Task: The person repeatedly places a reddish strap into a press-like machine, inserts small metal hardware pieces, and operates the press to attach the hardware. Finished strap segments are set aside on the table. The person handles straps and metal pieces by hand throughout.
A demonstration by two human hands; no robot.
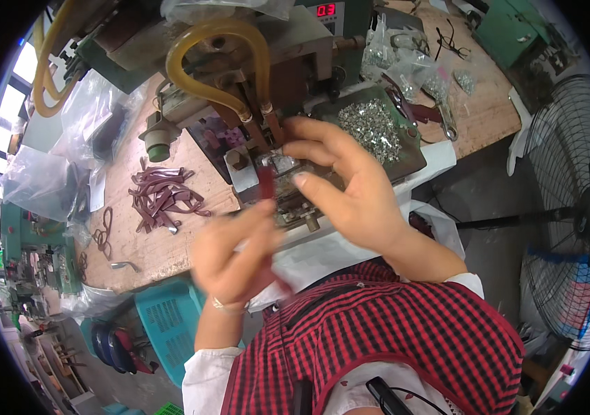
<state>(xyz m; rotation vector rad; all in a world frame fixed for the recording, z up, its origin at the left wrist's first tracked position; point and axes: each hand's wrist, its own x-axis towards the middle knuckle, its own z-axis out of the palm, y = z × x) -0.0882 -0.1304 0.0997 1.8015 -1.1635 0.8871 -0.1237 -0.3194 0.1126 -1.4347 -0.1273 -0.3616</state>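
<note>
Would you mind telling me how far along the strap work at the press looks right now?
Done: none can be told apart. In hand: the left hand holds a dark red strap up to the press, right hand at the die. Left: a pile of straps and a tray of metal fittings.

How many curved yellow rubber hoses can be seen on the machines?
2. One curved yellow rubber hose loops above the press near the right hand; another hangs at the upper left. More may be hidden.
</note>
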